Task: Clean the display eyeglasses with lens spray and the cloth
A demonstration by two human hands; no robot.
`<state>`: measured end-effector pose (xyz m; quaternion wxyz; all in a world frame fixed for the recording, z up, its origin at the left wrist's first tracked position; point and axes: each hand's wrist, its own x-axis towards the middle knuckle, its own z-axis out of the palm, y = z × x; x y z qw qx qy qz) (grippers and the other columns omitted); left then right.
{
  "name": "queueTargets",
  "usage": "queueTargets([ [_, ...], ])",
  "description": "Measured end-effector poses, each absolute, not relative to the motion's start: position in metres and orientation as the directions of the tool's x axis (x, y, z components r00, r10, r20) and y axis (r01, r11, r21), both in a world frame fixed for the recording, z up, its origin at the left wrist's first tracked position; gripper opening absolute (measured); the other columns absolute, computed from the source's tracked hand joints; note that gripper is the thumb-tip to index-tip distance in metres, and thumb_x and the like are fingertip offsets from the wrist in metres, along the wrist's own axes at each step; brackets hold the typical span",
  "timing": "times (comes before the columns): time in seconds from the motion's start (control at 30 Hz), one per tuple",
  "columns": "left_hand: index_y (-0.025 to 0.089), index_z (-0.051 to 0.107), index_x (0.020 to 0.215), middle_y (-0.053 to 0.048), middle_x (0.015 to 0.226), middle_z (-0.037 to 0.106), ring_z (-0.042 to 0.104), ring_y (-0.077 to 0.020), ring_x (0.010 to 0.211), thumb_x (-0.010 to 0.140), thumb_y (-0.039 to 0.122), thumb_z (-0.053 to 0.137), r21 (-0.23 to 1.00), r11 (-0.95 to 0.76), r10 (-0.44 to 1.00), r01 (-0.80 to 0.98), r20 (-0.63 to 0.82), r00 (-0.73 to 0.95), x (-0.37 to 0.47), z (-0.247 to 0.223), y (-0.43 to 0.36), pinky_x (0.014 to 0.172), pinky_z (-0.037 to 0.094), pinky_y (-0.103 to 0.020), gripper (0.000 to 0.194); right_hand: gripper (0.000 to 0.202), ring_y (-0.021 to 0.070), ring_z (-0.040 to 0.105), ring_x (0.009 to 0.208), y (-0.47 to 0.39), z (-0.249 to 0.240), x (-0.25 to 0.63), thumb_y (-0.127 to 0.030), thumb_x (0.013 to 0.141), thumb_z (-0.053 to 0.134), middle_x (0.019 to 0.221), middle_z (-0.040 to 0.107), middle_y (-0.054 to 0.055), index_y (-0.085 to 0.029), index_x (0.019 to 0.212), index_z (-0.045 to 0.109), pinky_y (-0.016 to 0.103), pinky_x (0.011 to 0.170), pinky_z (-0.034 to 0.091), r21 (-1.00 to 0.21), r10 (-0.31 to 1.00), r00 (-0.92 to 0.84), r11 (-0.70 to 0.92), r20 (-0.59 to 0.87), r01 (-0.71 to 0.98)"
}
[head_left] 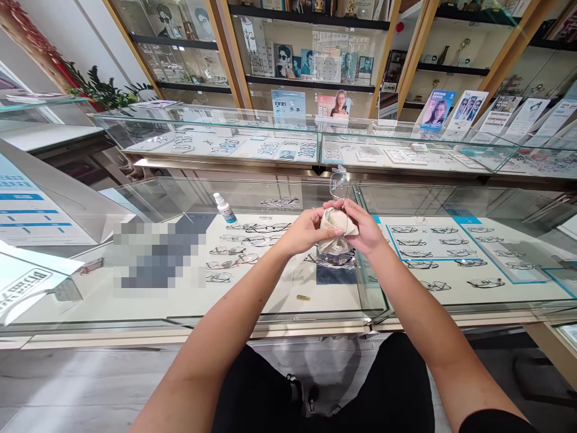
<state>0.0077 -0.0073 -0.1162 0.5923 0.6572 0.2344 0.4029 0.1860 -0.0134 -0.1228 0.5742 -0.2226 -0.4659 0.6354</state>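
Both hands meet above the glass display case (279, 304). My left hand (308, 231) pinches a cream cloth (334, 245) with its thumb across the front. From the other side, my right hand (366, 228) has its fingers wrapped round the same cloth. A pair of glasses (339, 184) sticks up beyond the fingertips, one clear lens showing; the rest is hidden by the cloth and hands. On the glass to the left stands a white spray bottle (224, 208) with a blue label.
Rows of eyeglass frames (412, 243) lie inside the case. A small gold object (303, 297) is near its front edge. Papers (31, 282) and a sign (40, 204) stand at left. Behind are another display counter (234, 162) and shelves (311, 18).
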Motion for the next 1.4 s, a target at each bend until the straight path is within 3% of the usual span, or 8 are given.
queueTargets([
  [0.17, 0.012, 0.073, 0.093, -0.003, 0.083, 0.07, 0.062, -0.0144, 0.074, 0.064, 0.044, 0.105, 0.971, -0.185, 0.813, -0.152, 0.238, 0.532, 0.011, -0.118, -0.009, 0.07, 0.051, -0.026, 0.053, 0.029, 0.026, 0.075, 0.114, -0.013, -0.125, 0.185, -0.051, 0.082, 0.089, 0.116, 0.083, 0.005, -0.027, 0.092, 0.077, 0.041, 0.104, 0.062, -0.854, 0.941, -0.238, 0.087, 0.239, -0.513],
  [0.4, 0.013, 0.073, 0.095, -0.003, 0.085, 0.07, 0.062, -0.0147, 0.076, 0.07, 0.048, 0.1, 0.965, -0.201, 0.826, -0.17, 0.261, 0.501, 0.015, -0.119, -0.013, 0.073, 0.051, -0.027, 0.05, 0.03, 0.0236, 0.075, 0.111, -0.013, -0.126, 0.184, -0.051, 0.08, 0.091, 0.115, 0.083, 0.004, -0.026, 0.09, 0.077, 0.037, 0.101, 0.062, -0.837, 0.934, -0.254, 0.077, 0.251, -0.542],
  [0.63, 0.015, 0.069, 0.091, -0.002, 0.081, 0.07, 0.062, -0.0146, 0.072, 0.071, 0.054, 0.098, 0.961, -0.225, 0.839, -0.161, 0.275, 0.469, 0.02, -0.119, -0.017, 0.069, 0.05, -0.026, 0.052, 0.034, 0.0257, 0.074, 0.119, -0.018, -0.126, 0.18, -0.055, 0.083, 0.089, 0.132, 0.081, 0.006, -0.027, 0.095, 0.075, 0.039, 0.102, 0.062, -0.854, 0.923, -0.278, 0.092, 0.266, -0.512],
  [0.83, 0.015, 0.067, 0.082, 0.001, 0.07, 0.06, 0.05, -0.0118, 0.064, 0.075, 0.071, 0.09, 0.945, -0.303, 0.851, -0.124, 0.327, 0.412, 0.023, -0.121, -0.017, 0.06, 0.039, -0.025, 0.061, 0.034, 0.0262, 0.071, 0.128, -0.019, -0.13, 0.181, -0.06, 0.089, 0.084, 0.137, 0.079, 0.005, -0.028, 0.097, 0.078, 0.041, 0.11, 0.058, -0.874, 0.905, -0.304, 0.128, 0.296, -0.469],
  [1.03, 0.016, 0.061, 0.07, 0.001, 0.063, 0.052, 0.042, -0.0111, 0.06, 0.086, 0.083, 0.074, 0.925, -0.372, 0.833, -0.077, 0.369, 0.413, 0.021, -0.124, -0.011, 0.057, 0.033, -0.026, 0.07, 0.028, 0.0256, 0.072, 0.124, -0.017, -0.129, 0.184, -0.054, 0.09, 0.083, 0.132, 0.08, 0.004, -0.027, 0.094, 0.078, 0.038, 0.103, 0.06, -0.871, 0.902, -0.311, 0.125, 0.299, -0.475],
  [1.27, 0.015, 0.066, 0.078, -0.002, 0.073, 0.061, 0.052, -0.014, 0.067, 0.089, 0.08, 0.074, 0.945, -0.31, 0.765, -0.102, 0.312, 0.563, 0.007, -0.112, -0.01, 0.064, 0.043, -0.027, 0.067, 0.032, 0.0268, 0.076, 0.113, -0.014, -0.125, 0.186, -0.054, 0.083, 0.087, 0.123, 0.082, 0.006, -0.025, 0.091, 0.076, 0.038, 0.097, 0.061, -0.872, 0.917, -0.3, 0.094, 0.264, -0.48],
  [1.4, 0.014, 0.07, 0.082, -0.003, 0.075, 0.066, 0.056, -0.0151, 0.069, 0.091, 0.078, 0.073, 0.951, -0.291, 0.768, -0.107, 0.299, 0.567, 0.005, -0.112, -0.009, 0.066, 0.045, -0.028, 0.065, 0.031, 0.026, 0.076, 0.111, -0.014, -0.125, 0.187, -0.054, 0.083, 0.088, 0.119, 0.084, 0.006, -0.026, 0.094, 0.08, 0.037, 0.096, 0.061, -0.872, 0.917, -0.288, 0.114, 0.277, -0.476],
])
